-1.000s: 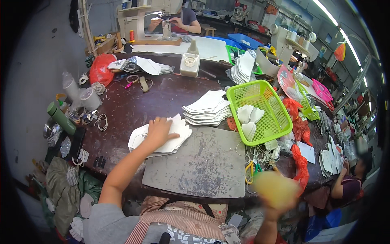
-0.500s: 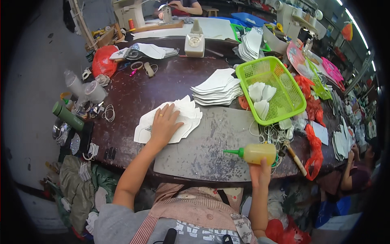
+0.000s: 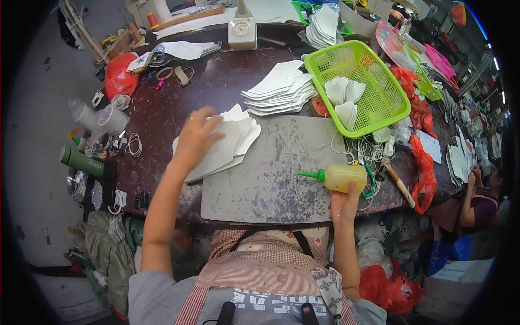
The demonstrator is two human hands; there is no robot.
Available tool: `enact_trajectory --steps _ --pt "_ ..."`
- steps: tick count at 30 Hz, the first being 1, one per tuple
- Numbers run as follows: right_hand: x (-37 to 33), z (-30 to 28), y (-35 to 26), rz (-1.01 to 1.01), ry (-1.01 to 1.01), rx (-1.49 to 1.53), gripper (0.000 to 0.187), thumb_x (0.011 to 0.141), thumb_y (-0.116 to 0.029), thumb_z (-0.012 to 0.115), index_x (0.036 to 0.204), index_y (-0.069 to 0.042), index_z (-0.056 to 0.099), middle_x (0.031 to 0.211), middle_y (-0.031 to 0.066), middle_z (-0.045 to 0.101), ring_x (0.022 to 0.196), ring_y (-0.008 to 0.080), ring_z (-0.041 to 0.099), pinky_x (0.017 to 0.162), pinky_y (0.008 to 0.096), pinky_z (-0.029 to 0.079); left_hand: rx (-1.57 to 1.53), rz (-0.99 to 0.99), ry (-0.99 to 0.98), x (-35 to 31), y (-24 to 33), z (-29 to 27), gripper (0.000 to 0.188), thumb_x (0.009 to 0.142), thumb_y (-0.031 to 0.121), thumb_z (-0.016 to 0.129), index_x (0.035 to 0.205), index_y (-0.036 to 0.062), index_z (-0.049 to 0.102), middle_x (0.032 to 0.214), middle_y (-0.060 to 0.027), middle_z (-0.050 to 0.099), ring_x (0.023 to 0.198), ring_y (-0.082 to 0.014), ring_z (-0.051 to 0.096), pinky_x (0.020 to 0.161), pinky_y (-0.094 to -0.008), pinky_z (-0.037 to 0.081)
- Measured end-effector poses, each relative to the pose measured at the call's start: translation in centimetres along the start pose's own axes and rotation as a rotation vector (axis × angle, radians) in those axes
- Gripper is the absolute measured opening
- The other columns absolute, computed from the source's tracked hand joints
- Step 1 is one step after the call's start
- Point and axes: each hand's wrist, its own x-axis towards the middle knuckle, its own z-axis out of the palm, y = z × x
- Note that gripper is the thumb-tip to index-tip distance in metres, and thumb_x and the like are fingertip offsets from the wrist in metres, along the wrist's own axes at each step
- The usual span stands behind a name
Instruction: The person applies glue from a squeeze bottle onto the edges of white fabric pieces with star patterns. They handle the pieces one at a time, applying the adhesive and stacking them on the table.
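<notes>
My right hand (image 3: 345,205) is wrapped around a squeeze bottle (image 3: 344,179) of yellowish liquid. The bottle lies on its side in the air, its green nozzle pointing left over a grey worn mat (image 3: 260,189). On the left, my left hand (image 3: 197,135) is over a fanned pile of white cut pieces (image 3: 225,146), fingers apart and slightly blurred; part of the pile is hidden under it. Behind the mat sits a stack of similar white pieces (image 3: 279,89). A green plastic basket (image 3: 387,111) to its right holds a few small white pieces (image 3: 345,92).
Tangled cords (image 3: 371,146), a wooden-handled tool (image 3: 401,187) and red plastic bags (image 3: 422,168) lie at the right. A green bottle (image 3: 81,161) and clear cups (image 3: 112,119) stand on the left. A squarish container (image 3: 242,33) is at the back. Another person (image 3: 479,203) sits far right.
My left hand has lifted from lying flat on the pile and shifted left, its fingers bent more. A plain white piece now shows on top. The view has tilted down; the bottle stays in my right hand.
</notes>
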Motion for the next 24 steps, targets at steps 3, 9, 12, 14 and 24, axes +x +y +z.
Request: enact_trajectory --steps 3,9,12,14,24 --pt "0.2 -0.4 0.1 0.009 -0.016 -0.003 0.058 0.095 -0.028 0.064 0.143 -0.009 0.038 0.138 0.0116 0.05 0.126 0.029 0.051 0.104 0.0479 0.045 0.226 0.04 0.132 -0.6 -0.4 0.1 0.034 0.079 0.016 0.075 0.11 0.005 0.066 0.119 -0.0095 0.06 0.111 -0.0278 0.055 0.093 -0.0436 0.041" --pt "0.4 -1.0 0.1 0.068 -0.028 0.14 0.067 0.092 -0.04 0.065 0.144 -0.009 0.037 0.142 0.0125 0.047 0.13 0.0311 0.047 0.106 0.0491 0.044 0.29 -0.227 -0.05 -5.0 2.1 2.7 0.046 0.077 0.023 0.075 0.115 0.001 0.062 0.121 -0.0116 0.058 0.117 -0.0273 0.051 0.099 -0.0442 0.036" --pt "0.6 -0.7 -0.2 0.091 -0.05 0.168 0.071 0.088 -0.042 0.068 0.143 -0.009 0.038 0.142 0.0122 0.046 0.131 0.0312 0.046 0.108 0.0498 0.042 0.231 -0.209 0.067 -5.4 2.2 3.2 0.041 0.077 0.017 0.075 0.113 0.0027 0.061 0.12 -0.012 0.058 0.118 -0.0266 0.05 0.1 -0.0447 0.035" --pt "0.5 -0.9 -0.3 0.082 -0.068 0.137 0.071 0.087 -0.04 0.07 0.143 -0.009 0.039 0.142 0.0118 0.047 0.131 0.031 0.046 0.109 0.0501 0.041 0.166 -0.147 0.12 -5.0 1.6 2.6 0.042 0.076 0.014 0.076 0.113 0.0034 0.06 0.12 -0.0118 0.059 0.117 -0.0264 0.051 0.102 -0.0454 0.033" --pt "-2.3 -0.1 -2.5 0.067 -0.192 -0.031 0.068 0.088 -0.033 0.072 0.142 -0.008 0.04 0.139 0.01 0.05 0.128 0.0282 0.05 0.108 0.0462 0.042 -0.599 -0.059 -0.442 -8.0 7.0 0.4 0.031 0.086 0.019 0.07 0.116 0.0144 0.07 0.097 -0.0098 0.066 0.089 -0.0252 0.065 0.076 -0.0358 0.051"
